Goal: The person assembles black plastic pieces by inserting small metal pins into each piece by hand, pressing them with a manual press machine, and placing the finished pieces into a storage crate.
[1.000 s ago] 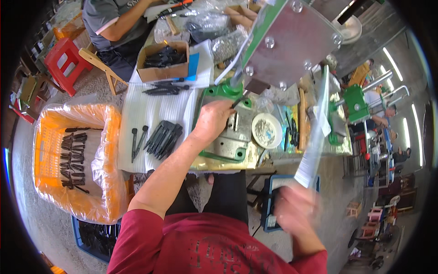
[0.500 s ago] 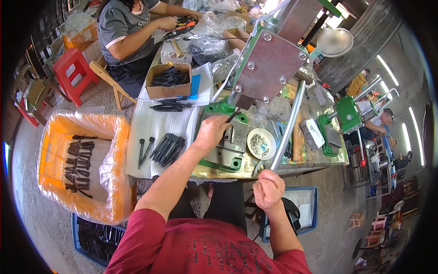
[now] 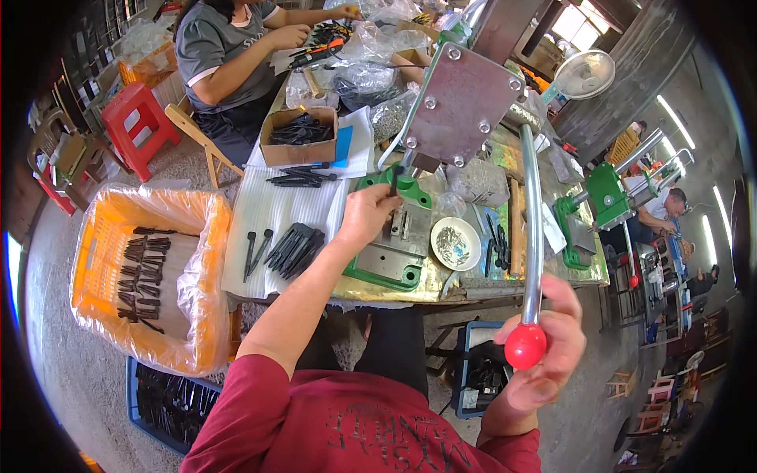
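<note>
My left hand (image 3: 367,214) pinches a slim black plastic piece (image 3: 395,180) just under the press head, above the green press base (image 3: 384,272). My right hand (image 3: 550,347) cups the red ball knob (image 3: 526,346) at the end of the press's steel lever (image 3: 532,229), its fingers loosely curled behind it. The press's bolted steel plate (image 3: 461,106) stands over the base. A white bowl of small metal pins (image 3: 472,251) sits right of the base. To the left, a pile of black plastic pieces (image 3: 295,250) and two apart from it lie on white foam sheet.
A cardboard box of black parts (image 3: 298,150) stands behind the foam. At left is an orange crate lined with plastic (image 3: 87,272), with blue crates (image 3: 134,394) on the floor. A second green press (image 3: 605,197) stands at right. A co-worker (image 3: 225,63) sits across the table.
My right hand has moved right and loosened from a fist, and the lever has swung with it, baring the red knob. The black piece in my left hand now points more upright.
</note>
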`<action>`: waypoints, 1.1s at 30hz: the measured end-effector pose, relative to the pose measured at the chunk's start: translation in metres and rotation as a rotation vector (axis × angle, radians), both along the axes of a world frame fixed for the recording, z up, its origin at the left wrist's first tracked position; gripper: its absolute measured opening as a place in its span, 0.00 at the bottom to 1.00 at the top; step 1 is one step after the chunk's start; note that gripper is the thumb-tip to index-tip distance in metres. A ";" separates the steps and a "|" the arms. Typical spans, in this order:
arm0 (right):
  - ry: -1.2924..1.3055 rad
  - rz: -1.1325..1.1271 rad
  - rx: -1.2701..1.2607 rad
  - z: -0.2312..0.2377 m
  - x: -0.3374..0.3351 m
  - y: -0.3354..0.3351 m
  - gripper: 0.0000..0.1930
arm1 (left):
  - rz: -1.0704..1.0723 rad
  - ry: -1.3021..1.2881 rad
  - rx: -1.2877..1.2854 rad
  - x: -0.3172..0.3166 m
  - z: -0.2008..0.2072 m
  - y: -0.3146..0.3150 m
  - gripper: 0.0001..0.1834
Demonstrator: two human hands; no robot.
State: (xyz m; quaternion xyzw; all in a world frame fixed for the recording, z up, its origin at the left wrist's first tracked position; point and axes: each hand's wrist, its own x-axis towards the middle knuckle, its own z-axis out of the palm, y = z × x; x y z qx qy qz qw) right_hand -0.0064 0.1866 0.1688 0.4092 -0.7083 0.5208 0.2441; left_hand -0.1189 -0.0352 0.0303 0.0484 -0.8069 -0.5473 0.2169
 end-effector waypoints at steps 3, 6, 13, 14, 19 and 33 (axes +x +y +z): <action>0.066 -0.140 -0.295 -0.023 -0.004 0.010 0.23 | -0.067 -0.039 0.501 0.006 -0.004 -0.004 0.04; 0.057 -0.195 -0.277 -0.064 -0.015 0.030 0.18 | -0.136 0.004 0.911 0.022 0.004 -0.005 0.05; -0.475 -0.144 -0.228 -0.128 -0.007 0.011 0.13 | -0.135 -0.001 1.034 0.043 0.003 -0.006 0.06; -0.514 -0.132 -0.211 -0.136 -0.004 0.010 0.12 | -0.130 0.012 1.038 0.047 0.005 -0.006 0.06; -0.618 -0.042 -0.151 -0.163 0.003 0.003 0.09 | -0.110 0.062 1.050 0.058 0.004 -0.007 0.06; -0.673 0.039 0.028 -0.186 0.018 -0.017 0.10 | 0.018 0.076 0.911 0.089 0.005 -0.015 0.07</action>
